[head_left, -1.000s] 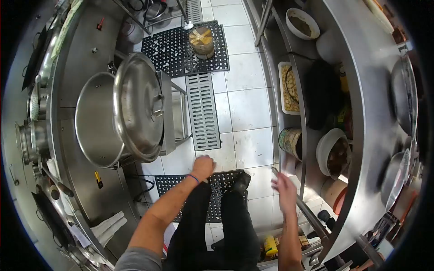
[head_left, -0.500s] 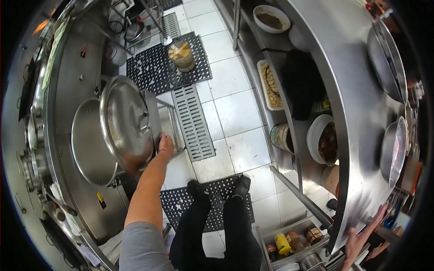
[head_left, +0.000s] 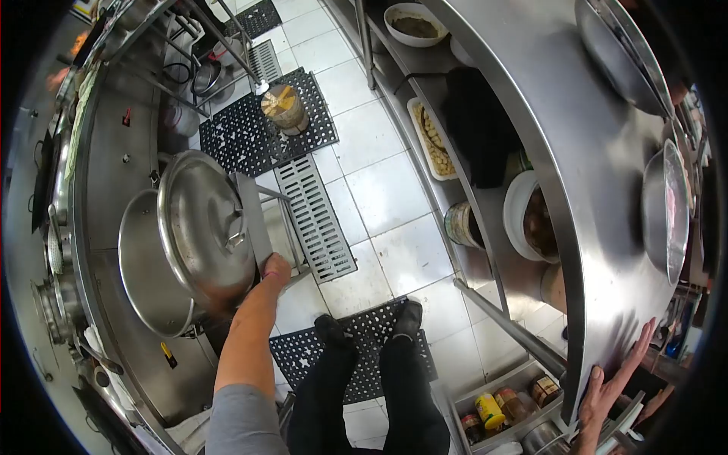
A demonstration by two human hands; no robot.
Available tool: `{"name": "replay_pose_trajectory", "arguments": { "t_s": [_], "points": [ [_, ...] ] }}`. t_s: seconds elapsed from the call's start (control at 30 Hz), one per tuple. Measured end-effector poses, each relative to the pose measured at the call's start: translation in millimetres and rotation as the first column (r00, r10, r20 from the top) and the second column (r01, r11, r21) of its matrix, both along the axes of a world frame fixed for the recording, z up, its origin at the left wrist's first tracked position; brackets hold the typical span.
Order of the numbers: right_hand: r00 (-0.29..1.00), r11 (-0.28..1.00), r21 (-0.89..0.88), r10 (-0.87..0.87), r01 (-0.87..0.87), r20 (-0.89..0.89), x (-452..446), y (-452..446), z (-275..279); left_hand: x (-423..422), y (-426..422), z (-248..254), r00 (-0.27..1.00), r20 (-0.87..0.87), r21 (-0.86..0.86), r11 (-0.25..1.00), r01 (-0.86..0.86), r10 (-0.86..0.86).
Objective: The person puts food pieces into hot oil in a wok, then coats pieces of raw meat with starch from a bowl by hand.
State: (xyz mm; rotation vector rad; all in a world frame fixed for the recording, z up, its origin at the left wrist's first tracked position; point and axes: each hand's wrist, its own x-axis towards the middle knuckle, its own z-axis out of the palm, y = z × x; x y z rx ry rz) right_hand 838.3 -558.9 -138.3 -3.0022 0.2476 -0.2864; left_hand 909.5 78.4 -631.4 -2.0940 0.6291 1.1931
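My left hand [head_left: 277, 267] is closed at the lower corner of an upright metal panel [head_left: 255, 216] at the stove front; its fingertips are partly hidden. Just left of it, a large steel lid [head_left: 203, 220] leans tilted against a big stockpot [head_left: 144, 265]. My right hand [head_left: 610, 388] is open, fingers spread, resting at the edge of the steel worktable [head_left: 523, 53]. Close above that hand stands a metal bowl [head_left: 661, 216] with a shiny rim.
Black rubber mats [head_left: 353, 353] and a floor grate [head_left: 315, 220] lie on white tiles. A tub [head_left: 285, 110] stands on the far mat. The right shelf holds a tray of pale pieces [head_left: 432, 140] and a white bowl [head_left: 523, 216]. An open drawer [head_left: 504, 406] contains jars. Flames show at upper left.
The view has shifted, so the tub and shelf sit farther left. My left hand has drawn in at the panel's corner, fingers more curled. The right hand stays spread at the table edge.
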Motion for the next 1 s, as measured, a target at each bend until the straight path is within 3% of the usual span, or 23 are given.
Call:
{"name": "replay_pose_trajectory", "arguments": {
  "t_s": [0.13,0.37,0.47,0.73,0.87,1.0],
  "points": [
    [0.999,1.0,0.009,-0.02,0.021,-0.032,-3,-6,-2,-18,-41,-13,0.993,0.105,-0.003,0.999,-0.052,0.052],
    [0.999,0.999,0.032,0.03,-0.03,0.018,-3,-11,0,-35,-149,-14,0.997,0.019,-0.074,0.994,-0.077,0.079],
    [0.999,0.995,0.097,0.022,-0.025,0.028,-5,-14,-1,-37,-194,-29,0.977,0.008,-0.131,0.969,-0.21,0.212],
    [1.0,0.993,0.119,0.02,-0.02,-0.003,-4,-24,1,-26,-326,-26,0.991,0.013,-0.152,0.98,-0.131,0.134],
    [0.999,0.989,0.146,0.037,-0.035,-0.009,-2,-27,3,-6,-389,-14,0.962,-0.109,-0.133,0.956,-0.263,0.249],
    [0.999,0.985,0.171,0.039,-0.033,-0.035,-1,-26,4,-21,-438,-19,0.984,-0.014,-0.126,0.976,-0.176,0.175]
  ]
}}
